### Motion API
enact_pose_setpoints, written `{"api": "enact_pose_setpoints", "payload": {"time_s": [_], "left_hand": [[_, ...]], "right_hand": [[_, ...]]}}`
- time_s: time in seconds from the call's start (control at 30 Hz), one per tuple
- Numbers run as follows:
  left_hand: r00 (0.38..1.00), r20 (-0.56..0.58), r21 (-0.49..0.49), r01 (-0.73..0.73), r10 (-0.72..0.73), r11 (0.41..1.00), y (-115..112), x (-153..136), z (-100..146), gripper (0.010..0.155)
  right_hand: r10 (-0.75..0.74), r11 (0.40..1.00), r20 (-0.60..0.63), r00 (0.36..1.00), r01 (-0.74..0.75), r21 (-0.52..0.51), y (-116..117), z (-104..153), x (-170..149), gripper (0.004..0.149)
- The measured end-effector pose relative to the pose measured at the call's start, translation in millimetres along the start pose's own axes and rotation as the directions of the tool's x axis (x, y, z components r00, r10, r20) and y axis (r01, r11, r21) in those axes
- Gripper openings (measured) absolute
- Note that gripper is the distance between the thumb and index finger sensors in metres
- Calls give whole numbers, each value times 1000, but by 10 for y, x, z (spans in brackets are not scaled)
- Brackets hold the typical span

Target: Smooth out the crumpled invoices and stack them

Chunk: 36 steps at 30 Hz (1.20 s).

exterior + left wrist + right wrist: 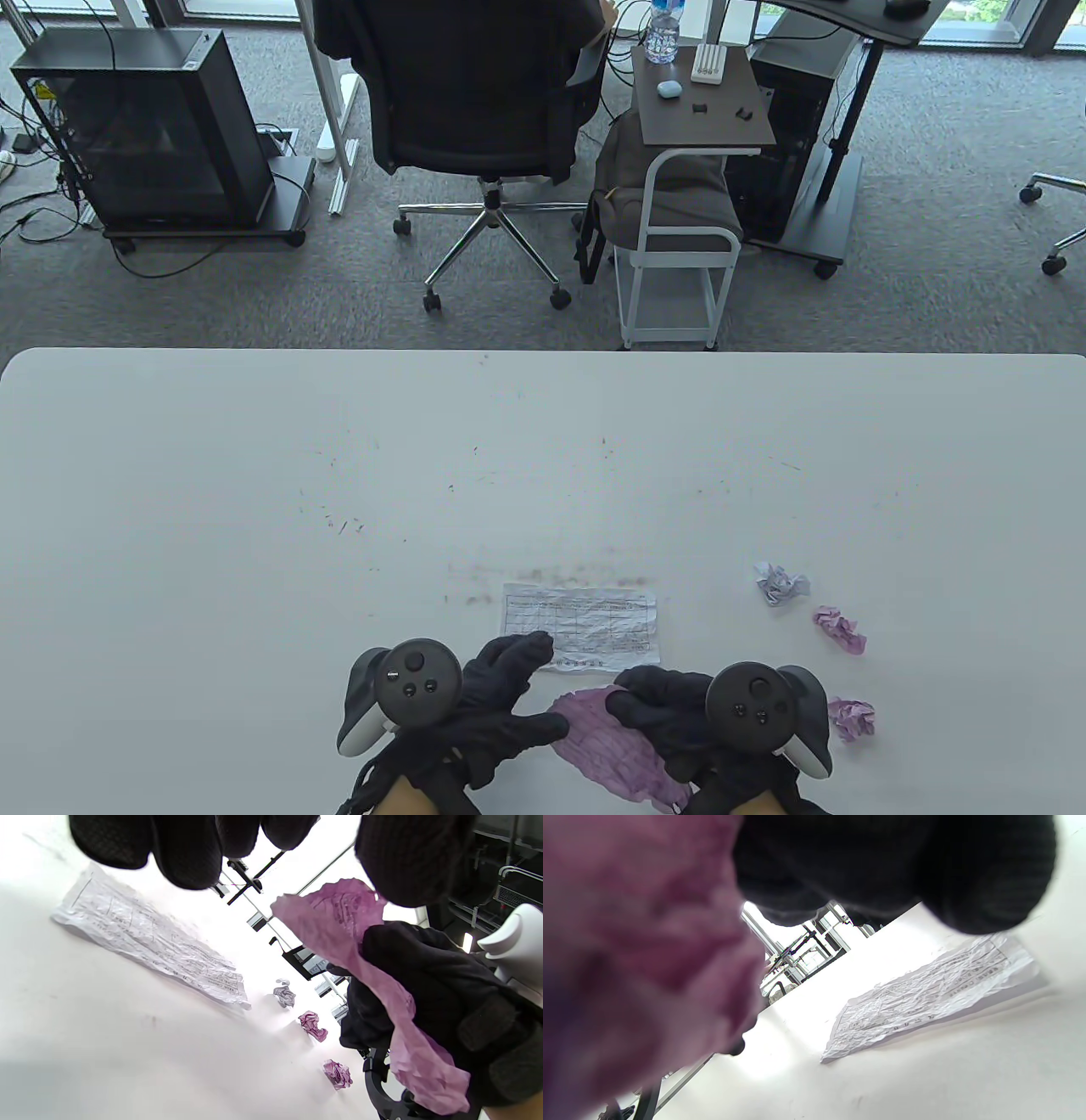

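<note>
A flattened white invoice (581,624) lies on the table near the front edge; it also shows in the left wrist view (148,942) and the right wrist view (925,997). My right hand (632,700) grips a partly opened pink invoice (594,747), held just above the table in the left wrist view (339,925). My left hand (543,688) is spread open beside it, with its forefinger over the white invoice's near left corner and its thumb (407,857) at the pink sheet's edge. The pink sheet fills the left of the right wrist view (628,942), blurred.
Three crumpled balls lie to the right: a pale one (782,583), a pink one (840,630) and another pink one (853,717) beside my right hand. The white table (254,509) stretches far back and left. Office chairs and carts stand beyond its far edge.
</note>
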<state>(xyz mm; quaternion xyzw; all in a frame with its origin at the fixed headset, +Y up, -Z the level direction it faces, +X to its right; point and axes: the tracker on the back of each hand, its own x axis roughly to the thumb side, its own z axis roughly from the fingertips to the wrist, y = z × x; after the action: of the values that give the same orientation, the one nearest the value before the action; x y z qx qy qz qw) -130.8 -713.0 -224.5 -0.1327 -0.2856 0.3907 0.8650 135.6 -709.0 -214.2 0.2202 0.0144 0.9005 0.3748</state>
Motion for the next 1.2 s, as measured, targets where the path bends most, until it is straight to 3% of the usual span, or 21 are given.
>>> {"api": "enact_pose_setpoints", "payload": {"time_s": [0.1,0.23,0.3,0.43,0.6,0.83,1.2], "left_hand": [[996,69,-25,58,-56,998,-90,83,-47,87],[995,96,55,23,-28,998,-139,120,-73,53],[993,117,112,-28,15,993,-121,104,-64,45],[995,99,145,-48,34,988,-104,82,-52,44],[997,47,224,-76,68,972,-29,-24,-16,44],[997,-52,272,-48,65,961,-20,-176,24,45],[979,-172,110,127,-107,986,-142,-242,-62,52]], "right_hand": [[-20,999,49,999,18,45,76,-23,62,38],[10,998,92,996,-16,67,153,-28,123,39],[8,997,84,996,-14,79,172,-35,114,39],[-1,988,44,999,-6,157,206,-60,67,40],[-62,981,-16,998,64,181,162,-55,-41,44],[-52,986,-97,994,66,153,84,-1,-215,43],[19,988,-120,993,0,157,125,-13,-307,43]]}}
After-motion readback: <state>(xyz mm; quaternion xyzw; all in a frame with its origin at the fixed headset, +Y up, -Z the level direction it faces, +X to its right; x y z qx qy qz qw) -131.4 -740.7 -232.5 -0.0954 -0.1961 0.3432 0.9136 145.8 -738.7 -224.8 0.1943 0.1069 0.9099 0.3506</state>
